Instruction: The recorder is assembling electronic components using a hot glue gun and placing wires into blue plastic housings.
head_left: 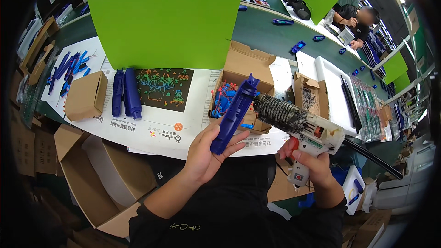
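Observation:
My left hand (207, 153) grips the lower end of a long blue plastic part (235, 113), held up tilted over the table edge. My right hand (308, 163) is closed on the handle of a white glue gun (303, 126) with an orange trigger and a glue-crusted dark barrel. The gun's nozzle points left and meets the upper side of the blue part. Behind them stands an open cardboard box (243, 71) with small blue and red pieces inside.
Two more blue parts (126, 93) lie on white sheets beside a black picture card (164, 89) and a small closed carton (86, 95). A green board (165, 18) stands behind. A large open carton (98, 174) sits at my lower left. Other people work at the far right (356, 18).

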The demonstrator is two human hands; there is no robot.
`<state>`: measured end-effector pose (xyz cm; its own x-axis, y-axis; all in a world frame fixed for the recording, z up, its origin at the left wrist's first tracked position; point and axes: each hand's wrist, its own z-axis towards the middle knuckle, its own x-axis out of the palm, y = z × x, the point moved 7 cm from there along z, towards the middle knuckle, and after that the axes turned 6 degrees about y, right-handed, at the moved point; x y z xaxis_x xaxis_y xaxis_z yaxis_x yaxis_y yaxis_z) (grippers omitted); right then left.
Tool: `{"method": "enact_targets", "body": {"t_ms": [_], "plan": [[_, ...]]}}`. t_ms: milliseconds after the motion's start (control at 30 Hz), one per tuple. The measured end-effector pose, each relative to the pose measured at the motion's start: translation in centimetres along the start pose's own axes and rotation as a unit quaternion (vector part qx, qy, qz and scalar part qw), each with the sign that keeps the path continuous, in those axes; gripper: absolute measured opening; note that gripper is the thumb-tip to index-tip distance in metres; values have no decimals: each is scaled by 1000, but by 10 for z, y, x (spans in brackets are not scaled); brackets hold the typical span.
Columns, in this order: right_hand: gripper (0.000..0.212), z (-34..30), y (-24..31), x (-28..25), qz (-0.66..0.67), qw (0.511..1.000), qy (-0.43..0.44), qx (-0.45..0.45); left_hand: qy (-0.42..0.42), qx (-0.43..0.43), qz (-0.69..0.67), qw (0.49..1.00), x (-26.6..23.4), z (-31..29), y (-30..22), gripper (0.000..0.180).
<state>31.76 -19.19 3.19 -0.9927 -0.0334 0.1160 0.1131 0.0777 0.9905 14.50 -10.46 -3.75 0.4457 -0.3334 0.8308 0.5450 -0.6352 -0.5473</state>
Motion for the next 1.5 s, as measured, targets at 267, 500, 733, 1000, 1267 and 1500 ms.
{"method": "enact_targets", "body": {"t_ms": [267, 500, 733, 1000, 1267, 1500], "plan": [[19, -12, -5, 13, -50, 997, 10, 63, -20, 20, -3, 1000, -6, 0, -8, 44], [22, -4, -2, 1, -84, 994, -42, 61, -7, 13, 17, 1000, -3, 1, -4, 44], [24, 3, -3, -11, -57, 994, -68, 66, -5, 11, 25, 1000, -8, 1, -5, 45], [19, -3, -5, -7, -74, 993, -39, 87, -4, 13, -13, 1000, -13, 1, -8, 43], [25, -1, -2, 1, -108, 988, -32, 109, -10, 17, -9, 1000, -15, 2, -11, 43], [18, 8, -2, -23, -31, 992, -83, 91, -10, 16, -15, 1000, -15, 1, -9, 43]]}}
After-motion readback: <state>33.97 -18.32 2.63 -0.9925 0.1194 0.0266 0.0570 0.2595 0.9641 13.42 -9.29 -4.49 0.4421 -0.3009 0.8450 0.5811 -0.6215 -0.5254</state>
